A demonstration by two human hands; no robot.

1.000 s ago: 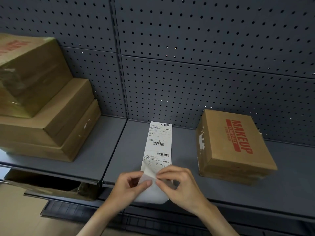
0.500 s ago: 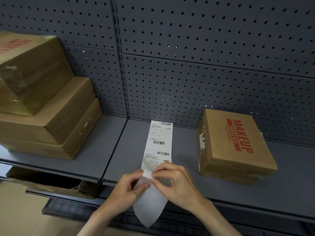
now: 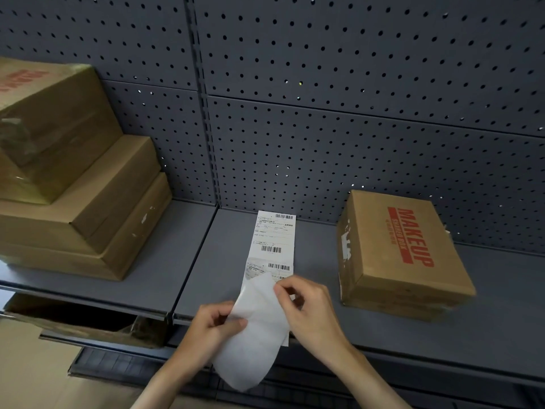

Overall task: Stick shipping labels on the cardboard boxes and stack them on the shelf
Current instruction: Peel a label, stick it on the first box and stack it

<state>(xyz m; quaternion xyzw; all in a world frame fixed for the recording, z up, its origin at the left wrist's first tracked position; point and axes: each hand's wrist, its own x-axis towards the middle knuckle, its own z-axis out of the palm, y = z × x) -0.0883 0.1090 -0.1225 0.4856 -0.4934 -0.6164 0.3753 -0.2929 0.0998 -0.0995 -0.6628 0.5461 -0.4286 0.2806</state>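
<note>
Pinching white backing sheet (image 3: 250,343): left hand (image 3: 213,327) at 6 o'clock; right hand (image 3: 309,311) fingers pinch label strip (image 3: 272,243) lying on shelf (image 3: 486,320). MAKEUP box (image 3: 404,258) at 3 o'clock; stacked boxes (image 3: 73,202) at 9 o'clock.

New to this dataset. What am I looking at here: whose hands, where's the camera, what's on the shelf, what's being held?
There is no robot: a person works with bare hands, filmed by one wide-angle camera worn on the head, looking forward and down.

The surface is a grey metal shelf with a pegboard back. On it lie a printed shipping label strip, a cardboard box marked MAKEUP to its right, and a stack of three cardboard boxes at the left.

The left hand pinches the white backing paper, which curls down off the strip's near end. The right hand pinches the label's near end. The label is being peeled, not yet stuck on a box.
</note>
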